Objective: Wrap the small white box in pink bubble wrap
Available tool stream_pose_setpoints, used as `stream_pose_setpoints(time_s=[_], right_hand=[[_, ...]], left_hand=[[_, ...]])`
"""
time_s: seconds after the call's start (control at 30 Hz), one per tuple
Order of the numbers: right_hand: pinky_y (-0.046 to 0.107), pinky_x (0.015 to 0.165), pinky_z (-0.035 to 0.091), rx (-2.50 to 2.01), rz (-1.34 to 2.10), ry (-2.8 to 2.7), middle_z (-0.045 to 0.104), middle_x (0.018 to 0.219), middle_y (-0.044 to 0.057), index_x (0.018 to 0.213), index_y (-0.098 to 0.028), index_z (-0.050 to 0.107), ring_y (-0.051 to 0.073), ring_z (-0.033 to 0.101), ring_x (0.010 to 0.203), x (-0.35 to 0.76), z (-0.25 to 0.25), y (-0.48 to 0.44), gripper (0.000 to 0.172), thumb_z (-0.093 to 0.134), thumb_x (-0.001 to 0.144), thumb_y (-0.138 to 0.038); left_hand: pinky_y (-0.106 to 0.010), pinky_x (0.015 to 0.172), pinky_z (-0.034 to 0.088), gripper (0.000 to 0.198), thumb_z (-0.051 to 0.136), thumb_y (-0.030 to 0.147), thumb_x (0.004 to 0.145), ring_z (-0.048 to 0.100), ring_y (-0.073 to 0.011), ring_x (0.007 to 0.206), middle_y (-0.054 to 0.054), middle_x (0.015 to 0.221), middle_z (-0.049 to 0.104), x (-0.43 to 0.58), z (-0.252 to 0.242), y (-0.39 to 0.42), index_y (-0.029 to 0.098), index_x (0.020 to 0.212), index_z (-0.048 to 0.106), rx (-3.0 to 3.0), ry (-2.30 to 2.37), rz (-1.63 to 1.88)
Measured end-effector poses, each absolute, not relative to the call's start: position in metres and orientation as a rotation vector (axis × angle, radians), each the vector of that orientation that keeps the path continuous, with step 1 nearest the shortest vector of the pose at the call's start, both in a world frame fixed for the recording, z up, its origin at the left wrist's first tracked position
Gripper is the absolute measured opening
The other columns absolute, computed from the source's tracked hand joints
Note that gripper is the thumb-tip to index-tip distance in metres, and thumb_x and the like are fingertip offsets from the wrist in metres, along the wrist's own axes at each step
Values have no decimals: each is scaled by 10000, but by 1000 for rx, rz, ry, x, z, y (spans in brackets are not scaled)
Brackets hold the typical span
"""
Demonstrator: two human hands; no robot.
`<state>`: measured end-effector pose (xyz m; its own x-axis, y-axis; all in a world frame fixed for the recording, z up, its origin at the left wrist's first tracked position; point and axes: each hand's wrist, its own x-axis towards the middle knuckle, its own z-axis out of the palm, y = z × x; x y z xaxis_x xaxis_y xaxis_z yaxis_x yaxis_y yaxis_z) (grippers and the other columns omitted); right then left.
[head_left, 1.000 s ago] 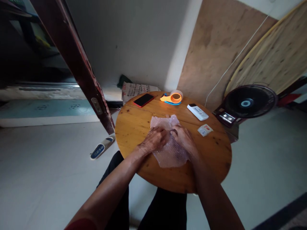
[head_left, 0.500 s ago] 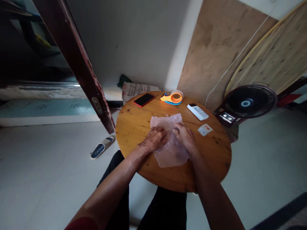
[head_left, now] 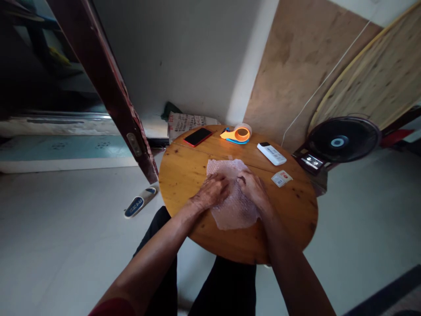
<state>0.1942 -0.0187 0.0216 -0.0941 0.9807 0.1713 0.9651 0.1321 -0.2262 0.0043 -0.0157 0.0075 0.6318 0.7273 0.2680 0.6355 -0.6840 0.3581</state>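
Note:
A sheet of bubble wrap [head_left: 234, 210] lies on a round wooden table [head_left: 184, 175], its far part folded over something I cannot make out. My left hand [head_left: 210, 193] rests on the wrap's left side with fingers curled down onto it. My right hand [head_left: 255, 189] presses on the wrap's right side, fingers bent and gripping the fold. Both hands sit close together at the table's middle.
At the table's far edge lie a red-edged phone [head_left: 197, 137], an orange tape dispenser [head_left: 238, 134] and a white remote [head_left: 271, 153]. A small card packet [head_left: 281, 178] lies right of my hands. A fan [head_left: 342, 141] stands right; a slipper [head_left: 140, 202] lies on the floor left.
The wrap's far edge has been pulled in and flattened a little under my hands. The hands have barely shifted.

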Motion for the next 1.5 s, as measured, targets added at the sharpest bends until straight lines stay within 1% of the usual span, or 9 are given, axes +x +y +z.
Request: stream_pose_setpoints(time_s=[0.17,0.33,0.5,0.63,0.83,0.93,1.07,1.23,1.5], right_hand=[[273,695,403,-1916,58,-2109,704,996,62,899,-226,674,203,621,851,197,21,-18,197,484,866,-183],[271,714,403,-1929,38,-2077,696,1024,66,915,-227,675,202,617,890,203,17,-14,211,477,863,-173],[269,678,392,-1954,74,-2090,694,1033,55,928,-241,678,192,616,831,202,16,-12,216,477,862,-192],[263,697,393,-1874,84,-2126,687,1026,54,928,-232,667,187,614,848,198,19,-15,225,465,856,-164],[250,731,405,-1796,143,-2126,682,960,43,852,-221,647,176,601,872,203,18,-15,230,463,798,-94],[253,733,407,-1812,180,-2112,686,958,46,860,-221,658,178,600,875,208,17,-13,245,483,768,-76],[255,760,411,-1781,233,-2127,686,997,46,893,-219,666,172,603,893,210,18,-13,250,491,775,-84],[257,737,420,-1727,297,-2190,672,951,43,860,-210,660,163,601,836,212,22,-14,195,509,779,-118],[271,764,434,-1725,298,-2197,665,995,40,872,-210,664,175,608,874,215,19,-13,175,526,784,-150]], left_hand=[[-420,997,431,210,529,261,884,560,-260,1128,-93,1159,638,3,7,-15,179,1033,653,2601,1136,609],[-414,1016,425,211,536,258,880,554,-253,1147,-102,1157,638,1,6,-13,175,1034,653,2592,1142,625],[-404,1022,422,190,533,253,881,555,-245,1138,-101,1135,642,1,7,-12,173,997,661,2593,1161,624],[-409,1009,427,186,538,252,874,555,-254,1134,-99,1129,642,1,7,-12,175,993,658,2596,1181,610],[-408,992,433,185,530,257,876,557,-255,1124,-102,1117,642,1,6,-12,172,988,651,2616,1172,616],[-414,992,432,187,524,261,879,553,-260,1132,-110,1121,638,1,7,-13,166,979,650,2626,1177,596],[-409,1000,429,188,514,256,883,551,-254,1133,-104,1126,635,1,7,-13,166,978,649,2628,1182,595],[-407,995,431,174,521,258,880,552,-250,1122,-99,1113,635,0,6,-13,174,964,648,2622,1170,615],[-420,996,425,192,529,261,879,539,-256,1136,-102,1115,633,0,6,-13,184,1003,653,2617,1180,603]])
